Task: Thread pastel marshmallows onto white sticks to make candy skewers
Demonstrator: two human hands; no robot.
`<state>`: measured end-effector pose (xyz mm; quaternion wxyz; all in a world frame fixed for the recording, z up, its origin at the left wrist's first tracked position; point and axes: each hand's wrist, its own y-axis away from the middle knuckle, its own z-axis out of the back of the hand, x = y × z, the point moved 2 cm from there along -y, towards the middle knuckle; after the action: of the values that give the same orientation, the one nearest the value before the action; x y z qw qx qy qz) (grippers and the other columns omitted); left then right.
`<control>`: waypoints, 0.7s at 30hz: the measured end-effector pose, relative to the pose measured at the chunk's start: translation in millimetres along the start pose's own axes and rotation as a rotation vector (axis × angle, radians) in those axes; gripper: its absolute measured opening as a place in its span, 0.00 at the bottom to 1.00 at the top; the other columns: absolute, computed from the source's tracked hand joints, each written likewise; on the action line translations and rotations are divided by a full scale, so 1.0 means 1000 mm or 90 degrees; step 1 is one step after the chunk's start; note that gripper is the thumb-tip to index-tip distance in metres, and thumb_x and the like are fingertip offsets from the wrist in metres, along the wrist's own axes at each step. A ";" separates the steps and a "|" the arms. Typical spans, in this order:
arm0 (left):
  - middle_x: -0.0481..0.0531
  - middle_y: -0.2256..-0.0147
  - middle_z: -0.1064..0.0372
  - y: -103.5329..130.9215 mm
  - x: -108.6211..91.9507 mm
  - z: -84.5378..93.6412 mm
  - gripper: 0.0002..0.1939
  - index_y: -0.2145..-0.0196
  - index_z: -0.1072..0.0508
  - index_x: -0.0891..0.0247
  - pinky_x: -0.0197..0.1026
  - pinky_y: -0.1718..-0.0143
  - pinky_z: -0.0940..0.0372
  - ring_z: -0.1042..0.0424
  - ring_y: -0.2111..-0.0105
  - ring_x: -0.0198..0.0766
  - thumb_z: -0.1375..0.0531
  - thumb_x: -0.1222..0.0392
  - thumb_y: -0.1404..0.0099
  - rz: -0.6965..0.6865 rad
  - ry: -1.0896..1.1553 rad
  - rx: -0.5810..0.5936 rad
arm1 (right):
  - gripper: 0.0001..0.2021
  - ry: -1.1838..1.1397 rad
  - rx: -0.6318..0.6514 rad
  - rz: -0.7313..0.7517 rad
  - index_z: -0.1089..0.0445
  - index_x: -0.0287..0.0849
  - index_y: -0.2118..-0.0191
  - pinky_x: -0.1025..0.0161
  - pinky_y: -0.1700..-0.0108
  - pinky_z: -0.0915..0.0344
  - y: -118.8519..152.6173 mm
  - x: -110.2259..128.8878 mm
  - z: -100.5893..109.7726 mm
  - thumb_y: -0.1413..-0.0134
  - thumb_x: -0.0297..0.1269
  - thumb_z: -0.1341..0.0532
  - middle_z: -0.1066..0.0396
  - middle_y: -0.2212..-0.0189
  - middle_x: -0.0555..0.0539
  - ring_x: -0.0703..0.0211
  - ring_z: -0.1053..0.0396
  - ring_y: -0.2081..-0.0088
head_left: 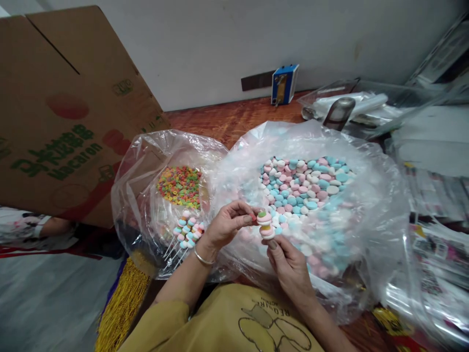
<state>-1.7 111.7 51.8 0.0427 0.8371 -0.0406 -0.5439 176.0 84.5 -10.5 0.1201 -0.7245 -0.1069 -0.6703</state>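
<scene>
My right hand (289,266) pinches the lower end of a candy skewer (266,226), a short upright stack of pink, white and yellow pieces with a green one on top. Beside its top, my left hand (229,225) holds a small red candy ring (253,217) between thumb and forefinger. Beyond my right hand lies a large clear bag of pink, white and blue candies (300,183). A smaller bag on the left holds colourful candy rings (179,187). Several candy skewers (188,230) with white sticks rest at its near edge.
A large cardboard box (66,112) stands at the left, with another person's arm (56,227) below it. A blue device (285,84) sits by the wall. Plastic packaging (436,195) fills the right side. Yellow fringe (122,305) hangs at the lower left.
</scene>
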 end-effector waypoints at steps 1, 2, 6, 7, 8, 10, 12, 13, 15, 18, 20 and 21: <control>0.55 0.59 0.19 -0.002 -0.001 -0.002 0.15 0.70 0.23 0.64 0.41 0.56 0.28 0.20 0.59 0.41 0.24 0.56 0.48 0.008 0.026 -0.006 | 0.18 -0.011 0.003 -0.002 0.29 0.42 0.65 0.66 0.79 0.54 0.000 0.000 0.001 0.32 0.53 0.42 0.47 0.80 0.57 0.66 0.52 0.80; 0.55 0.58 0.19 -0.004 -0.002 -0.003 0.16 0.70 0.24 0.64 0.42 0.56 0.28 0.20 0.59 0.42 0.23 0.55 0.49 0.009 0.043 -0.020 | 0.19 -0.017 0.006 -0.003 0.29 0.42 0.65 0.66 0.79 0.54 0.000 0.001 0.003 0.33 0.53 0.42 0.47 0.80 0.57 0.66 0.52 0.80; 0.52 0.65 0.19 -0.012 -0.004 -0.008 0.18 0.69 0.24 0.64 0.41 0.58 0.29 0.20 0.63 0.40 0.22 0.55 0.51 -0.020 0.016 -0.076 | 0.20 0.006 0.014 -0.008 0.28 0.42 0.66 0.66 0.79 0.54 0.000 0.008 0.008 0.34 0.53 0.41 0.46 0.80 0.55 0.66 0.51 0.79; 0.52 0.66 0.20 -0.013 -0.004 -0.009 0.18 0.69 0.24 0.64 0.40 0.58 0.29 0.21 0.64 0.39 0.22 0.55 0.51 -0.030 -0.002 -0.077 | 0.19 0.018 0.012 -0.007 0.27 0.41 0.66 0.66 0.79 0.53 -0.001 0.010 0.008 0.34 0.53 0.41 0.45 0.80 0.55 0.65 0.50 0.79; 0.51 0.67 0.21 -0.014 -0.003 -0.009 0.18 0.69 0.23 0.64 0.40 0.59 0.30 0.21 0.65 0.39 0.22 0.55 0.52 -0.040 -0.020 -0.072 | 0.19 0.030 0.009 -0.005 0.27 0.41 0.67 0.66 0.78 0.52 -0.001 0.012 0.009 0.34 0.53 0.41 0.45 0.80 0.55 0.65 0.49 0.79; 0.51 0.68 0.21 -0.015 -0.003 -0.009 0.17 0.69 0.22 0.64 0.39 0.60 0.31 0.23 0.66 0.37 0.22 0.55 0.51 -0.061 -0.054 -0.057 | 0.19 0.051 0.005 -0.002 0.26 0.41 0.67 0.66 0.78 0.51 -0.001 0.015 0.010 0.34 0.52 0.42 0.44 0.79 0.55 0.64 0.48 0.78; 0.51 0.68 0.22 -0.015 -0.002 -0.006 0.15 0.70 0.21 0.64 0.38 0.60 0.31 0.24 0.67 0.36 0.23 0.55 0.50 -0.077 -0.085 -0.041 | 0.18 0.066 0.003 0.002 0.26 0.41 0.67 0.66 0.76 0.49 -0.001 0.019 0.011 0.34 0.51 0.41 0.43 0.79 0.54 0.64 0.47 0.77; 0.51 0.68 0.22 -0.015 -0.002 -0.005 0.15 0.70 0.21 0.64 0.38 0.60 0.32 0.25 0.67 0.35 0.23 0.55 0.49 -0.085 -0.097 -0.033 | 0.18 0.073 0.002 0.004 0.26 0.41 0.67 0.66 0.76 0.48 -0.001 0.021 0.012 0.34 0.50 0.41 0.42 0.79 0.54 0.63 0.46 0.77; 0.52 0.68 0.22 -0.015 -0.001 -0.003 0.13 0.70 0.21 0.64 0.38 0.61 0.32 0.25 0.66 0.36 0.24 0.54 0.46 -0.101 -0.109 -0.018 | 0.17 0.088 -0.004 0.003 0.26 0.41 0.67 0.66 0.74 0.45 0.000 0.024 0.012 0.35 0.49 0.41 0.39 0.78 0.53 0.63 0.43 0.76; 0.50 0.69 0.24 -0.015 0.002 -0.007 0.14 0.72 0.24 0.64 0.37 0.61 0.33 0.27 0.67 0.34 0.25 0.54 0.45 -0.114 -0.086 -0.023 | 0.17 0.107 -0.019 0.002 0.26 0.41 0.68 0.66 0.72 0.41 0.002 0.026 0.010 0.34 0.48 0.41 0.34 0.77 0.52 0.61 0.38 0.74; 0.48 0.70 0.26 -0.014 0.009 -0.015 0.15 0.69 0.25 0.63 0.37 0.62 0.33 0.27 0.68 0.34 0.25 0.54 0.46 -0.069 -0.019 -0.041 | 0.16 0.115 -0.034 0.016 0.25 0.41 0.67 0.66 0.70 0.39 0.003 0.026 0.007 0.33 0.46 0.41 0.30 0.75 0.50 0.60 0.35 0.72; 0.48 0.70 0.27 -0.013 0.014 -0.021 0.16 0.67 0.25 0.63 0.38 0.63 0.32 0.27 0.69 0.35 0.25 0.53 0.46 -0.031 0.026 -0.050 | 0.16 0.120 -0.042 0.028 0.25 0.41 0.66 0.66 0.69 0.38 0.003 0.025 0.005 0.33 0.45 0.42 0.29 0.73 0.50 0.60 0.33 0.71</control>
<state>23.4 123.5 46.1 0.0633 0.8464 0.0022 -0.5288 183.6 82.9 14.2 0.1204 -0.6641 -0.0568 -0.7357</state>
